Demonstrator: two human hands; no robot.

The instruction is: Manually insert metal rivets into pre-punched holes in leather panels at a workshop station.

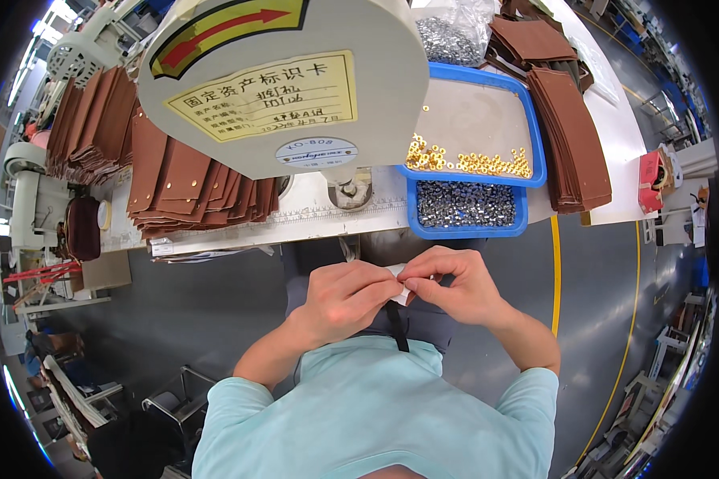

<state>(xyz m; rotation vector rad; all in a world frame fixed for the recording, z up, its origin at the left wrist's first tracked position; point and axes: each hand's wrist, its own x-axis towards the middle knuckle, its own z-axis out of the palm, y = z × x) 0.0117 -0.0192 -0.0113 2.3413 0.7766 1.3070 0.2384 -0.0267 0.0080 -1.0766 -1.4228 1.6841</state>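
Observation:
Over my lap, in front of the table edge, my left hand and my right hand meet with fingertips pinched. Between them is a small white piece, perhaps paper or tape, with a bit of brown at its lower edge. My fingers cover most of it, so its kind is unclear. A black strap hangs just beneath it. Directly ahead stands a large cream machine with a red arrow and a yellow label, its working spot low on the table.
Stacks of brown leather pieces with brass-coloured studs lie left of the machine. To its right, one blue tray holds gold-coloured rings and a lower tray holds silver metal parts. Beyond them stands another brown stack beside a bag of metal parts.

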